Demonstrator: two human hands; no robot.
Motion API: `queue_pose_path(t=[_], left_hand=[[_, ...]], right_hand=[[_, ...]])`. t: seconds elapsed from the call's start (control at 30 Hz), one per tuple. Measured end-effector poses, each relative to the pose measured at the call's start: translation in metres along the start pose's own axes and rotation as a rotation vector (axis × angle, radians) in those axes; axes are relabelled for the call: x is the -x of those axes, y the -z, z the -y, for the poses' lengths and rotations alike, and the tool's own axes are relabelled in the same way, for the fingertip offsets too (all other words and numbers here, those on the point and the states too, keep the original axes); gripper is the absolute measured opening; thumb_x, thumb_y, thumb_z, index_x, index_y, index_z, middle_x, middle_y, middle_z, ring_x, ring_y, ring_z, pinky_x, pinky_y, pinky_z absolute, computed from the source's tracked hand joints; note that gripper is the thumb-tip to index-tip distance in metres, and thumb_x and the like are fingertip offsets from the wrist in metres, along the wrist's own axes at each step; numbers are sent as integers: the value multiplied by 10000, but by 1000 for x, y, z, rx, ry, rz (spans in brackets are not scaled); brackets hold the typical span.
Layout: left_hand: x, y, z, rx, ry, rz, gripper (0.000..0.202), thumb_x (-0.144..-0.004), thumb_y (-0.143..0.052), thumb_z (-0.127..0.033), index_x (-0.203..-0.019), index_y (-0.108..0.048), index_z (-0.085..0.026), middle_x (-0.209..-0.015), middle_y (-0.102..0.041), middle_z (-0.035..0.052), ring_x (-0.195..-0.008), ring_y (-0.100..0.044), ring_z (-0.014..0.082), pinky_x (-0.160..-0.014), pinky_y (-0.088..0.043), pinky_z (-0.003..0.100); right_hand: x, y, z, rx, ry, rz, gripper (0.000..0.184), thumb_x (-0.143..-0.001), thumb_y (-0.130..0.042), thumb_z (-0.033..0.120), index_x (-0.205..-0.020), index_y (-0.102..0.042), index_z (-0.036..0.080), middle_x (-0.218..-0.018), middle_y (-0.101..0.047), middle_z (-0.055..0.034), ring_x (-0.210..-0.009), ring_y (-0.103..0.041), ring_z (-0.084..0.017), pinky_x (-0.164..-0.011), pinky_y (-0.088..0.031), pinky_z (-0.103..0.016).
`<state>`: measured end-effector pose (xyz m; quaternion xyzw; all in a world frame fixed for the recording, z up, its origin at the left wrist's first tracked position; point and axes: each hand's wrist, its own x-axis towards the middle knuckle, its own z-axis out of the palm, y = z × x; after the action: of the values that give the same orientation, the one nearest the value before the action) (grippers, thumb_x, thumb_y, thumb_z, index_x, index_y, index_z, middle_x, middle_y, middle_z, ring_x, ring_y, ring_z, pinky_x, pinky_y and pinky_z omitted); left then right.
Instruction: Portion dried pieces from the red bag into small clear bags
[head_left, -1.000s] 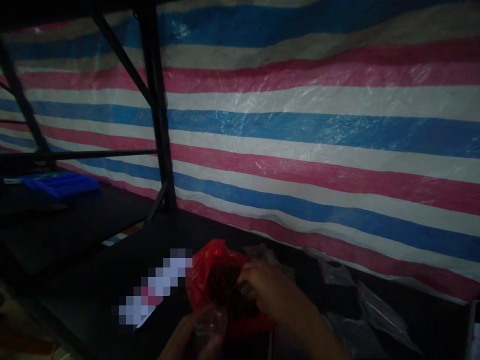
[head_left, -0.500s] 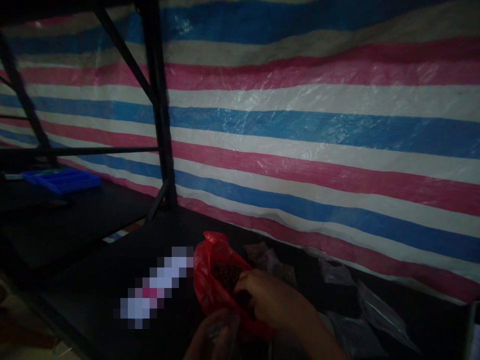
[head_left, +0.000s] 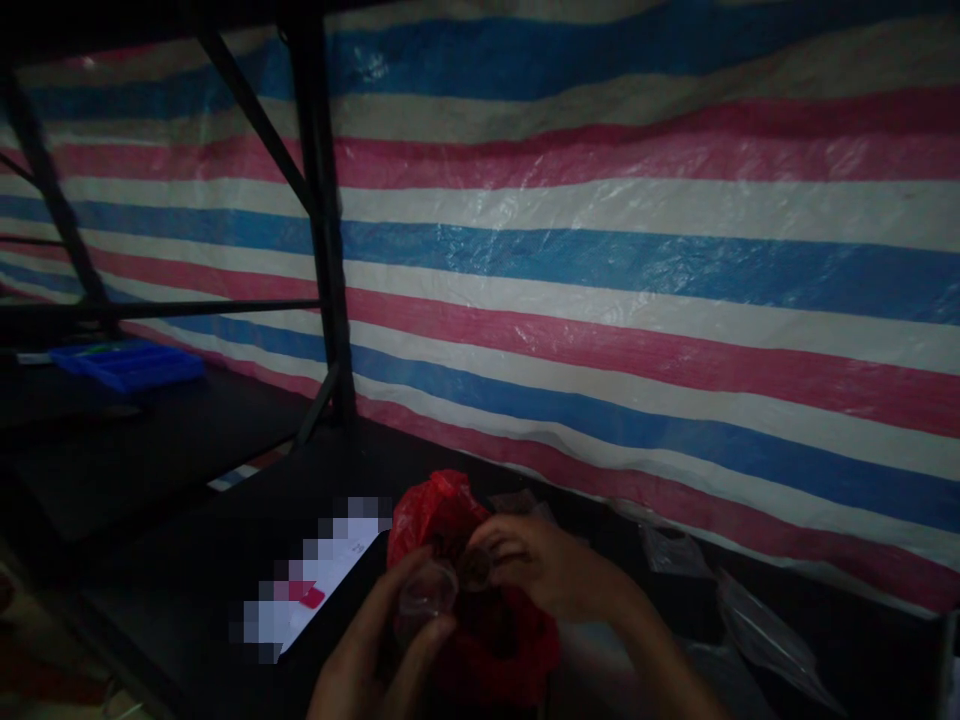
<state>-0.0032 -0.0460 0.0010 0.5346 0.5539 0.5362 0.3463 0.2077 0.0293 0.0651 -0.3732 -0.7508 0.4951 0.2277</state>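
Note:
My left hand (head_left: 386, 635) is curled around a small clear plastic bag (head_left: 426, 590), whose round mouth faces up. Close beside it, the fingers of my right hand (head_left: 532, 565) are drawn together on a small clump of brown pieces (head_left: 476, 570); their exact kind is too dark to tell. Both hands are over a red plastic bag (head_left: 439, 505), which stands open on the black table (head_left: 225, 555). The hands partly cover the bag's dark contents.
Behind the red bag lie small clear packets (head_left: 517, 500). More clear plastic bags (head_left: 772, 625) lie to the right. A white sheet (head_left: 337, 560), partly blurred out, is at left. A blue tray (head_left: 127, 362) sits beyond the black frame post (head_left: 330, 270). Striped sheeting (head_left: 637, 270) hangs behind.
My right hand has lifted out of the red bag with brown pieces. My left hand has come up and forward, bringing the clear bag beside it. The red bag's rim has folded in.

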Motion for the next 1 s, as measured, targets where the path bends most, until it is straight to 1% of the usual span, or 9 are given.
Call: queue_pose_path(t=[0.03, 0.13, 0.23, 0.4, 0.5, 0.63, 0.83, 0.93, 1.0], left_hand=[[-10, 0, -5, -19, -18, 52, 560, -838, -734, -592, -1310, -728, -292, -1373, -784, 52, -1297, -720, 328, -1081, -603, 431], [-31, -6, -13, -39, -51, 82, 594, -814, -731, -553, -1329, -723, -256, -1401, -765, 90, -1351, -680, 354, -1143, -550, 499], [-38, -16, -10, -24, -44, 112, 590, -825, -718, -548, -1336, -718, -254, -1426, -749, 103, -1370, -664, 363, -1173, -514, 540], [-31, -30, 0, 13, -71, 137, 548, -879, -689, -498, -1382, -676, -283, -1468, -719, 86, -1383, -655, 329, -1204, -479, 538], [-30, -36, -2, -3, -115, 148, 547, -840, -711, -425, -1359, -685, -253, -1430, -733, 110, -1363, -664, 345, -1184, -500, 536], [-33, -40, -4, -25, -131, 116, 468, -847, -682, -388, -1286, -708, -227, -1332, -769, 129, -1266, -720, 348, -1147, -531, 541], [-35, -41, -3, 60, -99, 79, 522, -861, -683, -484, -1310, -690, -217, -1387, -747, 144, -1318, -694, 349, -1162, -522, 544], [-33, -36, -6, 82, -103, 36, 542, -883, -676, -510, -1345, -668, -226, -1424, -732, 127, -1353, -673, 333, -1184, -505, 527], [-30, -26, -9, 104, -64, -31, 565, -898, -673, -549, -1361, -651, -225, -1420, -737, 122, -1337, -686, 330, -1153, -540, 497]], right_hand=[[2, 3, 5, -47, 35, -32, 384, -819, -585, 54, -1155, -691, 206, -1117, -795, -52, -1097, -760, -203, -976, -571, -330], [8, 10, 18, -119, 141, -151, 331, -858, -584, 80, -1135, -687, 228, -1137, -776, -37, -1119, -738, -195, -1011, -549, -341], [14, 12, 29, -80, 155, -197, 328, -915, -571, 106, -1190, -683, 246, -1174, -767, -34, -1132, -731, -197, -1005, -548, -341], [20, 2, 42, 302, 145, -273, 362, -896, -586, 77, -1155, -753, 268, -1227, -718, -32, -1161, -663, -205, -1051, -497, -346], [19, -4, 46, 432, 175, -249, 412, -890, -531, 20, -1145, -757, 251, -1243, -677, -39, -1124, -655, -185, -1045, -491, -326], [16, -8, 43, 454, 235, -224, 500, -883, -507, -34, -1213, -738, 262, -1312, -642, -26, -1160, -652, -163, -1059, -488, -285], [14, -11, 44, 475, 299, -250, 485, -969, -484, -2, -1292, -710, 280, -1361, -635, -24, -1197, -650, -159, -1082, -488, -290], [12, -10, 46, 476, 270, -339, 409, -999, -518, 65, -1301, -708, 265, -1378, -644, -46, -1224, -647, -183, -1103, -479, -327], [11, -8, 43, 515, 198, -393, 378, -997, -553, 103, -1301, -714, 257, -1367, -662, -62, -1226, -649, -210, -1106, -474, -358]])
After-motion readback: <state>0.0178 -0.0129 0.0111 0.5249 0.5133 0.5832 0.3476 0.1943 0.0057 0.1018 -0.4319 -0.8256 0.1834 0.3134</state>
